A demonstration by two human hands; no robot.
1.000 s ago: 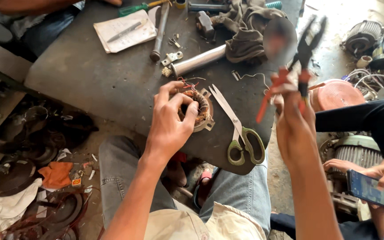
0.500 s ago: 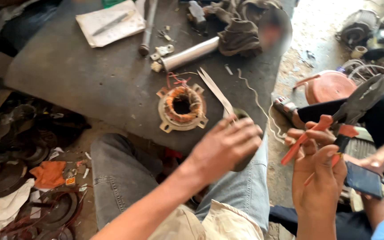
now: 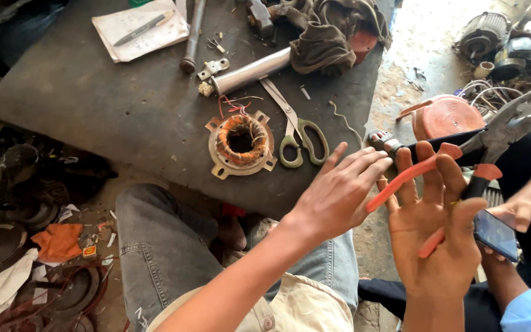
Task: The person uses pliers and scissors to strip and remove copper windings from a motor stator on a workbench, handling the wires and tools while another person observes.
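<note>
Orange-handled pliers (image 3: 462,178) sit loosely in your right hand (image 3: 434,240), the fingers spread wide and upright, one handle threaded between them and the other resting against the palm, so you cradle the tool rather than squeeze it. Its grey jaws stand slightly parted and point up and to the right, over the edge of the dark workbench (image 3: 93,104). Your left hand (image 3: 339,190) is open and holds nothing, fingers stretched toward the pliers, the fingertips just beside the upper handle; whether they touch it cannot be told.

On the bench, well apart from both hands, lies a round motor stator (image 3: 241,145) with copper windings and thin red leads. Green-handled scissors (image 3: 296,132) rest just to its right, blades pointing up toward a metal tube (image 3: 250,71). A notepad with a pen (image 3: 141,27) lies at the far left, a crumpled rag (image 3: 333,31) at the top. At the right edge, another person's hand holds a phone (image 3: 496,233).
</note>
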